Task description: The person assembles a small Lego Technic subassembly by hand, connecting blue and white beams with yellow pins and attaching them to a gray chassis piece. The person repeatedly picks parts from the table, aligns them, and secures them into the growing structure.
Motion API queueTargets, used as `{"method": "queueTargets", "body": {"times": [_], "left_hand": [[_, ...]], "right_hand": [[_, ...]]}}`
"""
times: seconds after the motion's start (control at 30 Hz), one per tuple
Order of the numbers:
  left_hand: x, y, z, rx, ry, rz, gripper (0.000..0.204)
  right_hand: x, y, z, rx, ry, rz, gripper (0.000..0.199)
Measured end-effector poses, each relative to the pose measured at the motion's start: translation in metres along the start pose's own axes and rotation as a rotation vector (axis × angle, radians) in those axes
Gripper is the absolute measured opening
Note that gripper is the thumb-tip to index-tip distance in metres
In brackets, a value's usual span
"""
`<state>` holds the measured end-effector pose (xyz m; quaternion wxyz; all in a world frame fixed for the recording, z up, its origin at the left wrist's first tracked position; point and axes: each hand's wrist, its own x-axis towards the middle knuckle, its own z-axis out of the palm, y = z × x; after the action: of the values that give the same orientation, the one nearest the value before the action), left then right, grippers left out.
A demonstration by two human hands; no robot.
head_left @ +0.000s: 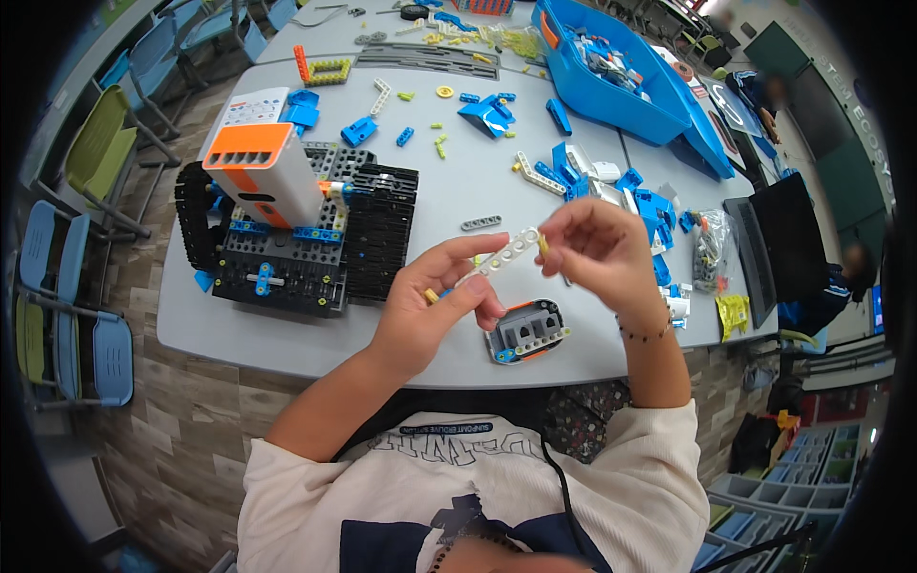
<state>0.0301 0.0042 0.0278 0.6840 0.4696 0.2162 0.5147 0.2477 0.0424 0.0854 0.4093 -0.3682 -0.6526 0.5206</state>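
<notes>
Closed around a white beam with round holes, my left hand keeps it slanted up toward the right over the table's near side. A small tan peg shows at that hand's fingers. My right hand pinches a small yellow peg at the beam's upper end; whether the peg sits in a hole is hard to tell. Below both hands lies a grey and orange housing with a white beam along it. A short grey beam rests just beyond my left fingers.
A black tracked model with a white and orange block stands left. Blue and white parts spread to the right, near a bag of parts and a laptop. A blue bin stands behind. People sit at right.
</notes>
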Motion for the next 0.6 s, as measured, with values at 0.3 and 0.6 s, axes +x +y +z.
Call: {"method": "queueTargets", "body": {"times": [0.3, 0.6], "left_hand": [[0.001, -0.004, -0.004, -0.135, -0.023, -0.142, 0.044], [-0.003, 0.000, 0.000, 0.150, -0.025, -0.075, 0.040]], "right_hand": [[-0.018, 0.018, 0.009, 0.321, 0.023, 0.051, 0.036], [-0.022, 0.018, 0.003, 0.390, -0.009, 0.150, 0.031]]}}
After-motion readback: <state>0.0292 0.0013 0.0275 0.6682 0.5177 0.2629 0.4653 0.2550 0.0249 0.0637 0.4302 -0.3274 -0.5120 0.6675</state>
